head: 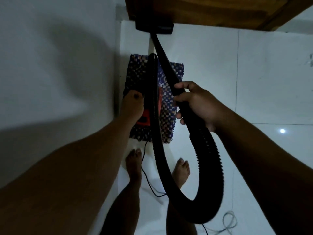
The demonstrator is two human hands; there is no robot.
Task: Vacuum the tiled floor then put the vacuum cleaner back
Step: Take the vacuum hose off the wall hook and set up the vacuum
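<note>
The right hand point(199, 106), at about 3 o'clock from the picture's middle, has its grip wrapped around the black vacuum wand point(166, 68), thumb on top and fingers curled under it where the rigid tube meets the ribbed hose point(208, 160). From that hand the wand runs up toward 12 o'clock to the floor nozzle point(154, 28), which sits on the white tiled floor point(262, 73) right at the edge of a wooden door point(211, 11). The hose loops down toward 6 o'clock, curves round and climbs back to the vacuum cleaner body point(149, 102), a black and orange unit near the centre.

The left hand point(133, 106) rests on the top of that body at its 9 o'clock side; whether its grip is clenched on a handle or just laid flat, I cannot tell. The body is over a blue checked woven mat point(171, 106) beside the white wall point(50, 65).

Two bare feet point(133, 165) stand on the tiles toward 6 o'clock, with a thin black power cord point(147, 182) trailing between them. A pale cable point(228, 221) lies coiled on the floor near 5 o'clock.
</note>
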